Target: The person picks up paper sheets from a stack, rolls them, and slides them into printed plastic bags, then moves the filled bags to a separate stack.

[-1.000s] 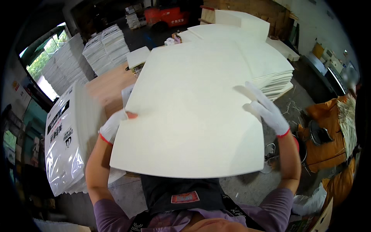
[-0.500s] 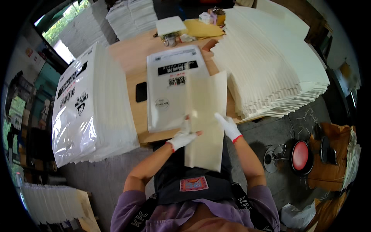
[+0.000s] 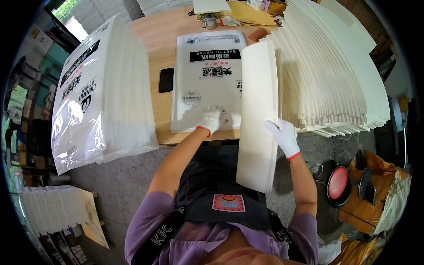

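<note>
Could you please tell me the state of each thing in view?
Left hand, gloved, at the middle bag pile
Right hand, gloved, gripping the paper
Paper, curved lengthwise, held
Middle bag pile, flat on the table
Phone, flat, no lit screen
Fanned paper stack, edges stepped
Left bag stack, edges stepped
Metal cup, upright

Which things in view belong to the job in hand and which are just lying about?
In the job, it seems:
curved white paper, at right hand
printed bags, under left hand
fanned paper

Seemingly just lying about:
black phone
metal cup
round red seat
</note>
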Tool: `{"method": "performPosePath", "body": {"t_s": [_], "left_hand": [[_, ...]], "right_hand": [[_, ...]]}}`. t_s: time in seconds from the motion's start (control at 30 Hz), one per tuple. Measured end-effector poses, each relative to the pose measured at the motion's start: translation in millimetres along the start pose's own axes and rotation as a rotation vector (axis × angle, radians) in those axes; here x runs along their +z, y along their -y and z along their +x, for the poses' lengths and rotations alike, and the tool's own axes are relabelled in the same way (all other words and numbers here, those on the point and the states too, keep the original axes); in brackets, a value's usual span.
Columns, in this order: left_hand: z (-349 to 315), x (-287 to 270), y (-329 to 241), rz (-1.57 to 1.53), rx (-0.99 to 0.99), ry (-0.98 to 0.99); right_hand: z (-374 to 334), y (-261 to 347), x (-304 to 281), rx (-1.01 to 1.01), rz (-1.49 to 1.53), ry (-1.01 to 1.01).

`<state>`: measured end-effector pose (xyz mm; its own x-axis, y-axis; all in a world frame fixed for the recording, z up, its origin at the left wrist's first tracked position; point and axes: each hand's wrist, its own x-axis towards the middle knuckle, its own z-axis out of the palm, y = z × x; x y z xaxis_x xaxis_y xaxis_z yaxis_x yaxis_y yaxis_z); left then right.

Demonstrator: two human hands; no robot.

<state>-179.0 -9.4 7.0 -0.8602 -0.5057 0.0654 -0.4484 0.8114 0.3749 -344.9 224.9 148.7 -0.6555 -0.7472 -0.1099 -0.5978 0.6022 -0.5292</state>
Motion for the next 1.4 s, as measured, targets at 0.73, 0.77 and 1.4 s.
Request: {"method": "performPosePath", "body": {"t_s": [0.73,0.77,1.4], "left_hand": [[130,-82,62,-0.997,-0.17,-0.111],[130,-107,37,-0.966,-0.137,-0.074],[-8,-102,-166,-0.347,0.43,-0.319]], "right_hand": [[-79,-8,-22,-0.539,-0.507,-0.021],[-81,-12,-25,-0.529,-0.509,-0.021],[-15,60,11,-0.171,-0.68,0.321]]}}
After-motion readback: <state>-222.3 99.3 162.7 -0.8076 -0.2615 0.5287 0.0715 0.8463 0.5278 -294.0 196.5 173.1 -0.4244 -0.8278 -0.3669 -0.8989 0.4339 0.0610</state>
